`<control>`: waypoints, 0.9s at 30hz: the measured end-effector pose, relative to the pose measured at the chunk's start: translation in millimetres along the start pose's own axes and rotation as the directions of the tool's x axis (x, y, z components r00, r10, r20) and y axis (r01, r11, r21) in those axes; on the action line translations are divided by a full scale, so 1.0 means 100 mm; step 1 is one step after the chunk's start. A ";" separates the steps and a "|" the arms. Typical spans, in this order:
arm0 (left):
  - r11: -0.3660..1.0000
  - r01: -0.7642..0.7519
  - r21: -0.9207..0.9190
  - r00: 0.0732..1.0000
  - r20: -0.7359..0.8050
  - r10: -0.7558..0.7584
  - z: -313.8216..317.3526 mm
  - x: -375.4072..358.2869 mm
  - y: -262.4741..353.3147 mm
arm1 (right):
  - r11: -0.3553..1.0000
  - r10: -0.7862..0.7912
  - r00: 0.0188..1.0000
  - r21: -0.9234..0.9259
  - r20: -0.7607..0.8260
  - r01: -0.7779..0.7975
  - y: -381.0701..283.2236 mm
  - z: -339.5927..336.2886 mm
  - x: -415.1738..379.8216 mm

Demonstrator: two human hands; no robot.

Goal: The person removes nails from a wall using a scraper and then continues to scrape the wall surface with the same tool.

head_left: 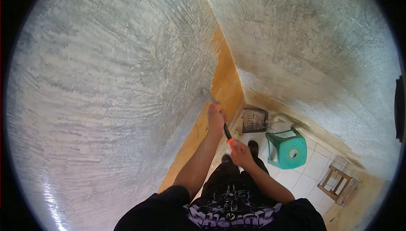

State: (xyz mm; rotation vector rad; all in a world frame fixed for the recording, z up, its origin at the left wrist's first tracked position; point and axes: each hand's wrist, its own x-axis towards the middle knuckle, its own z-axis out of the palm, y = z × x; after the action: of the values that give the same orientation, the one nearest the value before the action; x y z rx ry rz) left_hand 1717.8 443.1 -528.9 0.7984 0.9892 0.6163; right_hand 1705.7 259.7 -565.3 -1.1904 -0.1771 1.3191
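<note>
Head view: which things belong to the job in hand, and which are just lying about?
In the job:
- long-handled tool, in the left hand and right hand
- grey-and-orange wall
- ribbed tray, probably

Apparently just lying about:
- green plastic stool
- small wooden frame

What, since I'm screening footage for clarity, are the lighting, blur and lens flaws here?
Head view: black rounded vignette, suggesting a wide-angle lens; white glare streak low at left on the rough grey wall; blurred far end on the long red-and-black-handled tool, probably from motion; green plastic stool fairly distinct.
</note>
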 end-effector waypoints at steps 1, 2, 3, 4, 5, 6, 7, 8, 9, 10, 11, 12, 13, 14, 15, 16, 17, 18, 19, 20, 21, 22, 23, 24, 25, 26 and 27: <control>1.000 0.031 -0.006 0.999 0.028 -0.030 -0.08 -0.05 -0.02 | 1.000 0.025 1.000 0.005 0.009 -0.025 0.00 0.02 -0.08; 0.998 0.057 -0.011 0.997 0.057 -0.057 -0.18 -0.10 -0.01 | 0.999 0.048 0.999 0.009 0.022 -0.049 0.01 0.07 -0.14; 0.996 0.084 -0.011 0.993 0.083 -0.083 -0.22 -0.10 0.03 | 0.997 0.072 0.997 0.017 0.037 -0.073 0.00 0.10 -0.14; 0.999 0.043 0.021 0.996 0.079 -0.044 -0.16 -0.02 0.03 | 0.999 0.039 0.999 0.011 -0.001 -0.039 -0.01 0.10 -0.07; 0.999 0.007 0.051 0.998 0.068 -0.010 -0.06 0.11 -0.01 | 1.000 0.015 0.999 0.003 -0.036 -0.015 0.00 0.08 0.03; 0.996 -0.025 0.081 0.998 0.053 0.021 0.02 0.20 -0.03 | 1.000 -0.005 0.998 -0.007 -0.070 0.004 0.02 0.06 0.13; 0.995 -0.025 0.093 0.998 0.057 0.020 0.10 0.22 0.02 | 0.994 -0.109 0.991 -0.030 -0.078 0.107 0.00 0.02 0.25; 0.994 -0.027 0.105 0.998 0.065 0.021 0.23 0.21 0.11 | 0.999 -0.044 0.998 0.015 -0.055 0.045 -0.08 0.02 0.21; 0.993 -0.035 0.115 0.996 0.081 0.026 0.32 0.20 0.18 | 0.998 0.011 0.999 0.056 -0.032 -0.009 -0.24 0.02 0.14; 0.995 -0.031 0.097 0.998 0.058 0.025 0.30 0.18 0.16 | 0.994 0.057 0.998 0.096 -0.009 -0.056 -0.36 0.01 0.12; 0.996 -0.027 0.081 0.999 0.036 0.025 0.21 0.12 0.10 | 0.996 0.024 1.000 0.084 -0.011 -0.023 -0.20 -0.01 0.13; 0.998 -0.023 0.065 1.000 0.014 0.022 0.13 0.06 0.05 | 0.998 0.035 0.999 0.054 -0.002 -0.034 -0.13 0.00 0.03; 1.000 0.018 0.024 0.999 0.029 -0.018 0.03 0.00 0.03 | 0.999 0.047 0.999 0.026 0.008 -0.047 -0.06 0.04 -0.07; 0.998 0.058 -0.014 0.997 0.045 -0.058 -0.09 -0.04 0.04 | 0.998 0.061 0.998 -0.001 0.019 -0.061 -0.05 0.08 -0.10; 0.994 0.102 -0.050 0.993 0.058 -0.099 -0.14 -0.06 0.06 | 0.994 0.094 0.995 0.059 0.021 -0.095 -0.13 0.14 -0.14; 0.998 0.063 0.001 0.996 0.059 -0.063 -0.10 0.01 0.05 | 0.998 0.045 0.999 0.046 0.001 -0.045 -0.08 0.11 -0.05; 0.998 0.026 0.050 0.998 0.058 -0.029 -0.02 0.13 0.02 | 1.000 0.001 1.000 0.029 -0.017 0.000 0.02 0.05 0.10; 0.995 -0.010 0.098 0.998 0.058 0.004 0.06 0.21 0.01 | 0.999 -0.043 0.998 0.011 -0.034 0.044 0.05 0.02 0.18; 0.993 -0.023 0.112 0.998 0.061 0.016 0.18 0.25 0.08 | 0.999 -0.015 1.000 0.049 -0.022 0.016 -0.09 0.01 0.21; 0.991 -0.038 0.125 0.997 0.069 0.030 0.35 0.25 0.20 | 0.996 0.007 1.000 0.086 -0.012 -0.006 -0.32 0.01 0.22; 0.989 -0.054 0.138 0.996 0.082 0.043 0.46 0.23 0.27 | 0.992 0.026 1.000 0.123 -0.004 -0.025 -0.47 0.00 0.19; 0.992 -0.053 0.118 0.997 0.065 0.045 0.47 0.21 0.27 | 0.997 0.004 1.000 0.073 -0.014 -0.003 -0.52 0.01 0.14; 0.994 -0.055 0.096 0.998 0.048 0.051 0.43 0.17 0.24 | 1.000 -0.022 1.000 0.020 -0.021 0.022 -0.53 0.02 0.09; 0.995 -0.058 0.075 0.998 0.028 0.056 0.38 0.12 0.23 | 0.998 -0.046 0.999 -0.032 -0.026 0.045 -0.53 0.03 0.04; 0.999 -0.014 0.030 0.999 0.042 0.013 0.31 0.03 0.25 | 1.000 -0.019 1.000 -0.020 -0.001 0.019 -0.50 0.05 -0.02; 0.999 0.034 -0.012 0.998 0.055 -0.033 0.21 -0.09 0.28 | 1.000 0.010 1.000 -0.006 0.024 -0.010 -0.44 0.07 -0.09; 0.995 0.086 -0.051 0.994 0.067 -0.082 0.15 -0.15 0.30 | 0.999 0.044 0.998 0.010 0.049 -0.044 -0.41 0.09 -0.13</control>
State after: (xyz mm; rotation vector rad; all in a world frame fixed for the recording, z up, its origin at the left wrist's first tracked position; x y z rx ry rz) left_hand 1722.3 444.6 -492.3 0.7212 0.9390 0.5392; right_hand 1721.0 263.0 -524.7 -1.1593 -0.1795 1.3871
